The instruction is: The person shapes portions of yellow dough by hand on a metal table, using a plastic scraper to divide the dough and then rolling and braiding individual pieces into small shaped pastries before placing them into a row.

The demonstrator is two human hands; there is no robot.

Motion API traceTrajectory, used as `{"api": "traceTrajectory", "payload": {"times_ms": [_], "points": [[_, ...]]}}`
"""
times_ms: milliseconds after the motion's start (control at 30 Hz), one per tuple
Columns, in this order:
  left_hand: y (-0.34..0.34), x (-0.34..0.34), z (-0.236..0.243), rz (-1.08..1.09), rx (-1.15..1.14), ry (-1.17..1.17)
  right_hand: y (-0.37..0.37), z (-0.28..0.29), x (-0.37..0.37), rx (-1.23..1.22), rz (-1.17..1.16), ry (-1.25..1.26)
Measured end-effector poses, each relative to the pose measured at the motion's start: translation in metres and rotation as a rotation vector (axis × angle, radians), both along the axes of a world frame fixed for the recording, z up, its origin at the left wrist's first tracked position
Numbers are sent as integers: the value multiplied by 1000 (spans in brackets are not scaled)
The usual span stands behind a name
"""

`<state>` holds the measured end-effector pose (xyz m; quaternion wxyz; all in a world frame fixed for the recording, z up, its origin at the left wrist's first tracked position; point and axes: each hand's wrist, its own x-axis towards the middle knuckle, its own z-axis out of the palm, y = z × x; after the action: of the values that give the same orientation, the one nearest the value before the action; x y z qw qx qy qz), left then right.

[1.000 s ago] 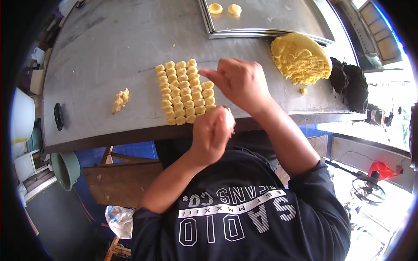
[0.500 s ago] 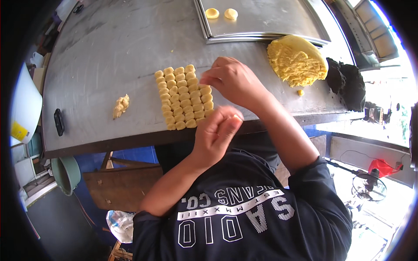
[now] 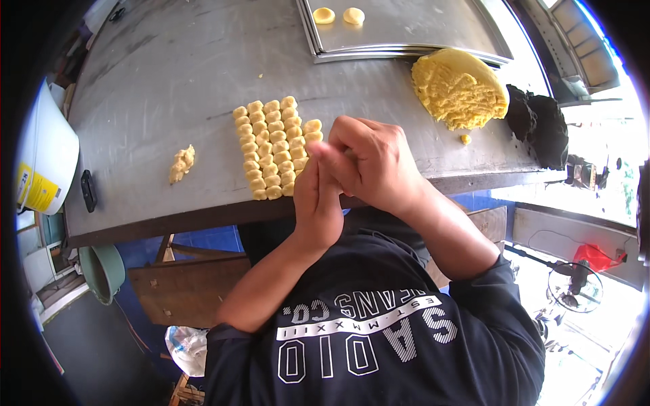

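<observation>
My hands are pressed together at the table's front edge. My left hand [image 3: 319, 206] is closed, fingers pointing away from me. My right hand [image 3: 379, 159] is curled over its fingertips. Whatever lies between them is hidden now; a pale bit of dough showed at my left hand a moment ago. Just left of and partly behind them, small yellow dough pieces [image 3: 274, 149] sit in close rows on the metal table [image 3: 152, 115]. Farther left lies a loose pale lump [image 3: 181, 164]. To the right rests a large yellow dough mass [image 3: 460, 88], with a small crumb [image 3: 466, 139] beside it.
Stacked metal trays [image 3: 406, 30] lie at the far side, with two round dough pieces [image 3: 323, 15] on top. A crumpled black plastic bag [image 3: 545, 128] is at the right edge. A black phone-like object [image 3: 88, 191] and a white bucket [image 3: 54, 149] are at the left.
My right hand has come down from above the dough rows to meet my left hand. My left hand has turned, its fingers now pointing away from me, and the pale bit is hidden.
</observation>
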<state>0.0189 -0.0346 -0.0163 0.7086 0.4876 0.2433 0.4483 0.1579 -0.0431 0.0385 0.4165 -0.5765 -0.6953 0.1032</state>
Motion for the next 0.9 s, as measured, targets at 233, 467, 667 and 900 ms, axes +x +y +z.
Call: {"api": "traceTrajectory", "payload": {"times_ms": [233,467,667,900], "points": [[-4,-21,-3,-175,185,43,67,-32,30,-244,-142,-205],[0,-26,-3,-293,167,53,84,-46,42,-515,63,-50],[-2,-21,-4,-367,78,95,70,-54,41,-293,108,-99],[9,-16,-7,-229,-187,-130,-8,1,35,-226,357,138]]}}
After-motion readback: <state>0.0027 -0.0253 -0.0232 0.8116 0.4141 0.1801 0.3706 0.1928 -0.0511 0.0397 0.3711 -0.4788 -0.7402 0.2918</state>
